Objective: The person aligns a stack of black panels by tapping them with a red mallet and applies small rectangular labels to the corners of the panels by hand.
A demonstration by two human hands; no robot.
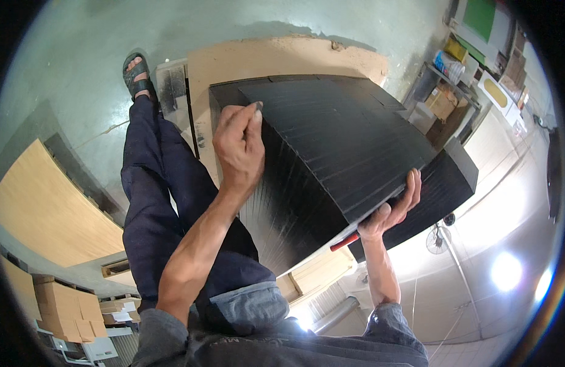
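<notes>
Before me stands a large black panelled piece (337, 137), like a cabinet or box, with fine streaks on its top and near side. My left hand (240, 142) is raised over its left corner, fist curled, with a small dark piece (259, 107) pinched between thumb and forefinger. At the right edge, my right hand (392, 213) lies against the black piece, fingers extended and thumb apart. A red bar, perhaps a tool handle (345, 241), sticks out by the heel of that hand; whether the hand grips it is hidden.
A tan board (287, 57) lies beneath the black piece on the green floor (94, 78). A wooden panel (53, 206) and cardboard boxes (69, 309) are at left. A shelf with a carton (442, 103) stands at far right, and a fan (438, 239) is beyond.
</notes>
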